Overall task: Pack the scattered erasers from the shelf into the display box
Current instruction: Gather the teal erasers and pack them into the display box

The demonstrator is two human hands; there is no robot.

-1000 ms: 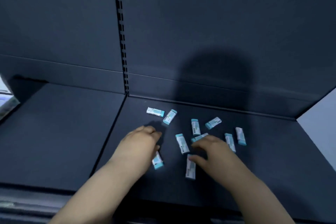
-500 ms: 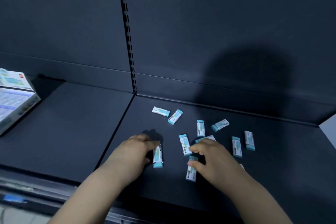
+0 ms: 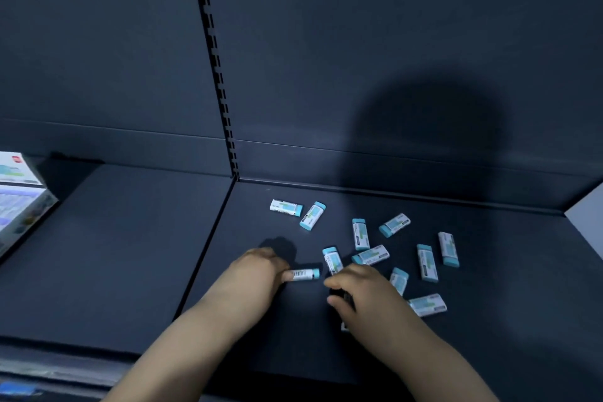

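Dark blue boards make up the shelf (image 3: 130, 254), and two bare arms are stretched over its near edge. The hands are apart but close to each other. The left hand (image 3: 257, 274) is set low over the shelf with its fingers curled. A held eraser (image 3: 305, 273) is pinched at its white end by the fingertips. Its barcode side is turned up and its blue end is pointed right.

The right hand (image 3: 368, 294) is curled just to the right. A small white bit (image 3: 345, 326) is seen under its near side, but whether anything is gripped there cannot be told.

Just right of that hand a near eraser (image 3: 427, 304) is laid flat. A half-hidden eraser (image 3: 399, 280) is seen behind the knuckles. Just beyond the fingers a middle eraser (image 3: 332, 259) is laid with its blue end far.

Farther back more blue and white erasers are scattered on the right board. A tilted eraser (image 3: 371, 254) is found there, and two side erasers (image 3: 426, 262) are laid near each other at the right. A far pair (image 3: 312, 215) is placed nearest the back, close to the seam between the boards.

The display box (image 3: 19, 206) is set on the left board at the left edge, cut off by the picture's side and well apart from the erasers.

Behind all this the back wall (image 3: 326, 42) is seen. A slotted strip (image 3: 215, 75) is run up it, and a big round shadow (image 3: 424, 134) is cast on it.
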